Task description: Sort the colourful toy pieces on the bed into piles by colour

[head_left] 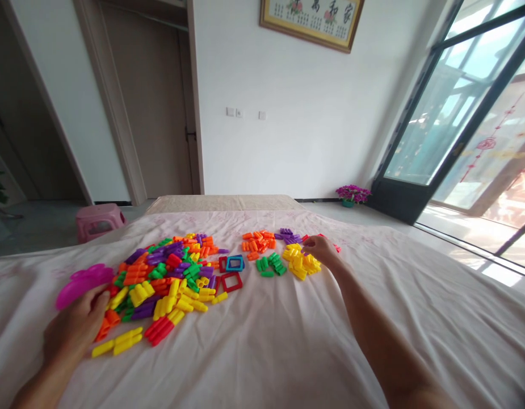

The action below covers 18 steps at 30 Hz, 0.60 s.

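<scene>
A mixed pile of plastic connector blocks [164, 272] in purple, orange, green, yellow and red lies on the left of the cloth. At its near left edge is my left hand [77, 321], fingers curled against red and orange pieces; whatever they grip is hidden. My right hand [322, 250] reaches over the back of a group of yellow blocks [305, 264]. Its fingers are pinched together, and I cannot make out anything in them. Red blocks [337, 248] show partly behind it. Close by are groups of purple [288, 234], orange [259, 241] and green blocks [271, 264].
Red and blue square frames [231, 282] lie between the pile and the colour groups. A magenta plastic dish [81, 282] sits beside my left hand. The pale cloth [262, 341] is wrinkled. Beyond it stand a pink stool [100, 221] and a flower pot [351, 196].
</scene>
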Motion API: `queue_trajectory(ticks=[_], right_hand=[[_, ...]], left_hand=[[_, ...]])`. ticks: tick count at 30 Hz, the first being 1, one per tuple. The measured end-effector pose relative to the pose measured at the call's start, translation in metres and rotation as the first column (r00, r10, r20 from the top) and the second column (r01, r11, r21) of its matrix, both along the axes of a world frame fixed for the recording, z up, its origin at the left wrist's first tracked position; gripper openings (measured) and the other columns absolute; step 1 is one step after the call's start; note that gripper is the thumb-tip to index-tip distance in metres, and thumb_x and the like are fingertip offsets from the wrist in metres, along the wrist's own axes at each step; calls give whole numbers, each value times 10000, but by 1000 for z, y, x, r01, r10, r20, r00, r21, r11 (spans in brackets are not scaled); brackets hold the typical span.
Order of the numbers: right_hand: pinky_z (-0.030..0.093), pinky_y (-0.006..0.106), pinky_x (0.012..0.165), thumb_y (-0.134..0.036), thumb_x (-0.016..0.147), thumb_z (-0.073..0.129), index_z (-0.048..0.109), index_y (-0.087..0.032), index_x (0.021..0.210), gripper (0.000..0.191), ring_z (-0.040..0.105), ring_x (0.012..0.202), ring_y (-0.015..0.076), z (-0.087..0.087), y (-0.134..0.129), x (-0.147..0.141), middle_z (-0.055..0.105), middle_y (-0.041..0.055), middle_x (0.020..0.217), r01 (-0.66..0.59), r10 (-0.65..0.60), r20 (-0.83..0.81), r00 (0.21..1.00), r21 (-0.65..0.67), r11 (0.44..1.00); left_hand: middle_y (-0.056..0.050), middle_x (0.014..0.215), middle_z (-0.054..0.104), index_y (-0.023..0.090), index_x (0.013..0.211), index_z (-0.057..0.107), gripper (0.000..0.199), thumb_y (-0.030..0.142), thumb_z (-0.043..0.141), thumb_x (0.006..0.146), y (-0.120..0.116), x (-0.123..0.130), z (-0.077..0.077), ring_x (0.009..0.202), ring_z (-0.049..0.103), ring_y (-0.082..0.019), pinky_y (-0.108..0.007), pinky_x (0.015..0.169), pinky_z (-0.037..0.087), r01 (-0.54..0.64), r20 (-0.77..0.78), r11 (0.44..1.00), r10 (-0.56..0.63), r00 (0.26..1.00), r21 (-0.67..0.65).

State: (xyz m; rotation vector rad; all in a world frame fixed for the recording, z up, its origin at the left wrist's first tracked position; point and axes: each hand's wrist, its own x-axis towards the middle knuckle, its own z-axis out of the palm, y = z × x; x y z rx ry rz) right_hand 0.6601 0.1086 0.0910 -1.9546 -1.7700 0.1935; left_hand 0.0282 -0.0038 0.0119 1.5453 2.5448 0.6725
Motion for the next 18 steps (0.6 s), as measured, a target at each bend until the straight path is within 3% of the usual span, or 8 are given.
queue_trajectory(ticks=[5,9,12,14,18], right_hand=[[494,276,809,-208,792,621,739,-170,1126,356,685,929,197,18,28,-16,754,72,1014,131,-117,-74,990,228,965],[514,297,867,-182,826,553,743,-179,1112,344,690,967,197,12,36,-50,754,71,1049,99,-43,-190,981,295,951],[538,287,801,-190,830,558,754,-183,1058,300,709,876,187,1,28,-94,769,53,965,-70,140,-277,951,249,966],[540,286,784,-188,820,587,762,-194,1018,264,711,856,190,-4,17,-128,773,42,937,-235,289,-253,923,225,946],[525,283,823,-156,849,586,769,-216,1011,251,703,916,195,-12,-7,-195,773,35,989,-558,578,-105,810,167,813]], left_hand=[[-119,1329,656,233,1379,564,667,595,204,950,-2,4,6,1129,639,-334,-403,861,477,-32,7,998,32,999,-46],[-102,1314,670,248,1367,579,632,576,227,956,-4,6,7,1115,645,-307,-375,843,475,-33,-2,999,33,999,-30],[-109,1304,676,228,1369,577,614,548,243,965,-5,8,9,1101,649,-290,-354,838,470,-17,6,1000,17,1000,-18],[-116,1306,673,213,1371,575,610,530,238,973,-6,9,9,1109,643,-288,-351,843,465,-7,6,1000,7,1000,-5],[-109,1282,688,212,1344,599,588,514,253,978,-6,9,7,1083,653,-282,-346,813,467,-5,-27,999,6,1000,32]])
